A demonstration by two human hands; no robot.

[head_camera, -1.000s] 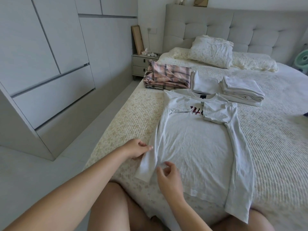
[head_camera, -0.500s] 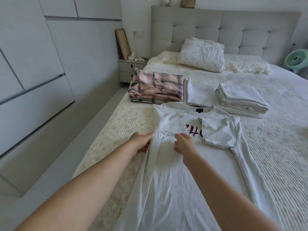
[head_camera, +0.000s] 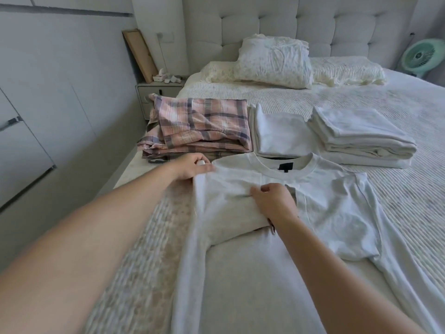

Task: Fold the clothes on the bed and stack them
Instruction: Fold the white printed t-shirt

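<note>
Left hand [head_camera: 190, 168] pinches shirt [head_camera: 240, 273] shoulder edge; right hand [head_camera: 273, 201] pinches folded sleeve [head_camera: 231, 213]. Tip: keep shoulder anchored, smooth sleeve flat before next fold.

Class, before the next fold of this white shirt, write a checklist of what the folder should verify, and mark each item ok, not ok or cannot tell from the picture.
1. Left hand grips the shoulder edge of the white shirt: ok.
2. Right hand pinches the folded-in sleeve on the chest: ok.
3. Both sleeves are folded across the chest: ok.
4. Shirt body lies flat, free of wrinkles: not ok, creases show near the lower right.
5. Hem is straight: cannot tell, it is out of frame.
6. Folded piles, the plaid pile and the white stack, leave room beyond the collar: not ok, a folded white garment touches the collar.
</note>
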